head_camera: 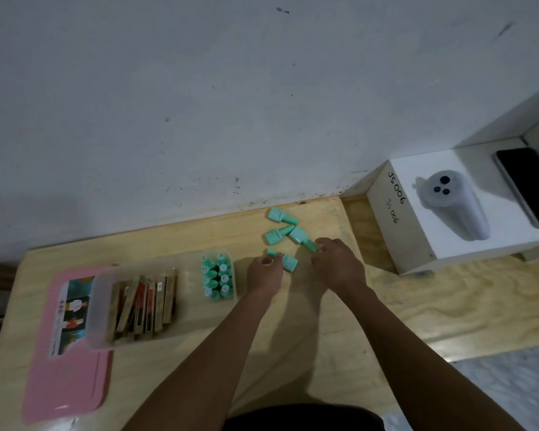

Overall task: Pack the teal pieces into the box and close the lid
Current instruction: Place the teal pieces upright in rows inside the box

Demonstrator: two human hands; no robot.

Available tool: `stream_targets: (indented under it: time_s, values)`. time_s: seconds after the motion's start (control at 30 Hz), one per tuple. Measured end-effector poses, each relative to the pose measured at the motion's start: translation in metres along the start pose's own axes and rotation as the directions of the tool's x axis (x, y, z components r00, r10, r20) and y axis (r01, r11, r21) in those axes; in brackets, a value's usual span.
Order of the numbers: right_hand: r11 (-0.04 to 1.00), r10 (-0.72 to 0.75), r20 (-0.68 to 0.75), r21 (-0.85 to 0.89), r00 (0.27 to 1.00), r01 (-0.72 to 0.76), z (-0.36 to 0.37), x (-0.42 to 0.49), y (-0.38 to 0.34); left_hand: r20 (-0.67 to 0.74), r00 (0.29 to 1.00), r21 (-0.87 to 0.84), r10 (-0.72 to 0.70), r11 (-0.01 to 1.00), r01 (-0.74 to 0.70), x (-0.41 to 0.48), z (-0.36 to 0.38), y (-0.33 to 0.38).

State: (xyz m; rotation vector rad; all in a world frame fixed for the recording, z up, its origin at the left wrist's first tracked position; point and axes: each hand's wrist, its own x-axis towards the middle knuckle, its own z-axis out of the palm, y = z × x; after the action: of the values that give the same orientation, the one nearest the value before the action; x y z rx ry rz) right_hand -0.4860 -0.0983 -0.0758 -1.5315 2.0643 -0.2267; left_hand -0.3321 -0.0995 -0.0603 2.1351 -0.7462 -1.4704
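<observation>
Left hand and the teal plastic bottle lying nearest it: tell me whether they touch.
Touching. The head view shows the left hand with its fingers curled around the teal plastic bottle at its narrow cap end, no gap visible.

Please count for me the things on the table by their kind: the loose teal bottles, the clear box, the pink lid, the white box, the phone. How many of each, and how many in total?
Loose teal bottles: 4
Clear box: 1
Pink lid: 1
White box: 1
Phone: 1
Total: 8
</observation>
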Motion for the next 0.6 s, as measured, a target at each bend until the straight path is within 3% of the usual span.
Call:
stream_targets:
  time_s: [0.27, 0.47, 0.6]
  values:
    - [0.999, 0.043, 0.002, -0.029, 0.999, -0.043, 0.007, 0.016, -0.009, -0.084, 0.996, 0.125, 0.024, 0.992, -0.014, 0.019, 0.011, 0.009]
    - [0.999, 0.036, -0.032, -0.025, 0.999, -0.037, 0.007, 0.018, -0.01, -0.034, 0.999, 0.115, 0.039, 0.993, -0.035, 0.022, 0.007, 0.008]
    - [0.993, 0.113, -0.024, 0.043, 0.993, -0.112, 0.002, 0.01, -0.011, 0.016, 0.991, 0.074, 0.134, 0.988, -0.135, 0.014, -0.001, 0.007]
